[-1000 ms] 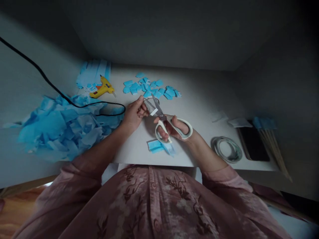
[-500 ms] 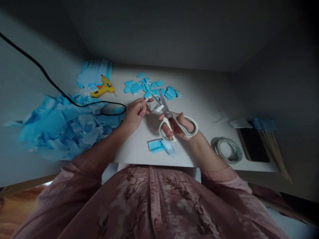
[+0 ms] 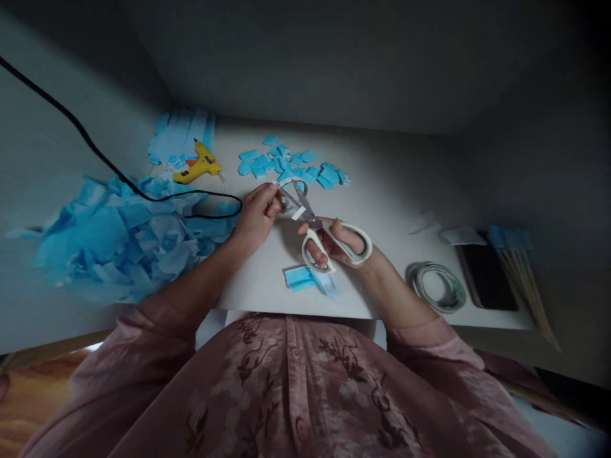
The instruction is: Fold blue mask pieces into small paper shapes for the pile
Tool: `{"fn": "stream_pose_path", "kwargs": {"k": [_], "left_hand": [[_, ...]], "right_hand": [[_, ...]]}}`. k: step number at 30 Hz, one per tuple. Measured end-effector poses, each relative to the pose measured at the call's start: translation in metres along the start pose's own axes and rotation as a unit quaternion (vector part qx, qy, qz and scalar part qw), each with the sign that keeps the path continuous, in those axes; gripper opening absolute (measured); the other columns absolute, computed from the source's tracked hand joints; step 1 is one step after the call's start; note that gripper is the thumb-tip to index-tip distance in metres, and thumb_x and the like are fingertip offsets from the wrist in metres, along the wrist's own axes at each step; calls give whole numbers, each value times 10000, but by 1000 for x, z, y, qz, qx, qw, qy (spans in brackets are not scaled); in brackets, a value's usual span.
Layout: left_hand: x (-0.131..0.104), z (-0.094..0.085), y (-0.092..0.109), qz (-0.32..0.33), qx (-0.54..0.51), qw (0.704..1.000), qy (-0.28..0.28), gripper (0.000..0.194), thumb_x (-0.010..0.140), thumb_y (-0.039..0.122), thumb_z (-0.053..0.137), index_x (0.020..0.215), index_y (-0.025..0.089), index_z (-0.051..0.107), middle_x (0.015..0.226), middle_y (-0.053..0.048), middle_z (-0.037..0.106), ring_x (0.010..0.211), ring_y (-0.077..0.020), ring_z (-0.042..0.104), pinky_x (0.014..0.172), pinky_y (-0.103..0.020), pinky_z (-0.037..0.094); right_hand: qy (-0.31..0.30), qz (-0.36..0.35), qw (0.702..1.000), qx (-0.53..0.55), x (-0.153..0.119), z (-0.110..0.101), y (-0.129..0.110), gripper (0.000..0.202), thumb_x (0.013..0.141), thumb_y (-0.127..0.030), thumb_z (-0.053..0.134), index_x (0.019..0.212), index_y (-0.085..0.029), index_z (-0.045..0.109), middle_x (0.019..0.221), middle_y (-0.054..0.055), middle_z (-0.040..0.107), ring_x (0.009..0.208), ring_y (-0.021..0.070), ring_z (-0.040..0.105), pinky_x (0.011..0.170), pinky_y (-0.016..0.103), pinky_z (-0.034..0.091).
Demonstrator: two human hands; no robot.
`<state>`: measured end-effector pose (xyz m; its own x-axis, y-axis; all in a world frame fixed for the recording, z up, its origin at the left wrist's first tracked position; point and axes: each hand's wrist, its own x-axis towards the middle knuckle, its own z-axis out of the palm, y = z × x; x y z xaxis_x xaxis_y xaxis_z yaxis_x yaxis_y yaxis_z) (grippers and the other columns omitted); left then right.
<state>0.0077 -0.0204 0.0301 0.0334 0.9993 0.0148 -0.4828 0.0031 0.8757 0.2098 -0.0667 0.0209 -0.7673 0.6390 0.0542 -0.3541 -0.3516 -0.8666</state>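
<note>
My right hand (image 3: 337, 245) has its fingers through the handles of white-handled scissors (image 3: 314, 222), whose blades stand apart and point up and left. My left hand (image 3: 260, 213) pinches a curved white strip (image 3: 300, 184) with a greyish inner side, looped just beyond the blade tips. A small white piece (image 3: 298, 212) shows at the blades. Below the hands, a folded blue piece (image 3: 300, 278) lies near the table's front edge. Several small cut blue pieces (image 3: 281, 162) are spread behind the hands.
A large heap of blue scraps (image 3: 119, 235) fills the left, crossed by a black cable (image 3: 90, 143). Behind it are a yellow glue gun (image 3: 203, 164) and stacked masks (image 3: 184, 133). Tape rolls (image 3: 439, 287), a black phone (image 3: 487, 277) and wooden sticks (image 3: 527, 286) lie right.
The scissors and my right hand have shifted slightly left, bringing the blades closer to my left fingers. The blades remain apart. My left hand has barely moved.
</note>
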Motion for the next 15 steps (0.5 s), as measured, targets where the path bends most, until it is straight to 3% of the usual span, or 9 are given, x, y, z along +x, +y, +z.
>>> {"fn": "stream_pose_path", "kwargs": {"k": [6,15], "left_hand": [[-2,6,1,-25,6,999,35,458,967,455,685,609,184,595,437,82,310,451,-75,377,583,-208,453],[-2,2,-6,-12,27,999,19,535,934,517,679,549,200,486,489,58,321,501,-89,398,626,-245,462]], "right_hand": [[4,0,1000,-3,2,1,2,648,941,-758,557,1202,-174,667,699,-30,611,543,91,542,488,212,465],[-16,-19,1000,8,5,-6,9,624,974,-726,530,1239,-174,651,693,-26,620,528,99,569,474,214,483]]}}
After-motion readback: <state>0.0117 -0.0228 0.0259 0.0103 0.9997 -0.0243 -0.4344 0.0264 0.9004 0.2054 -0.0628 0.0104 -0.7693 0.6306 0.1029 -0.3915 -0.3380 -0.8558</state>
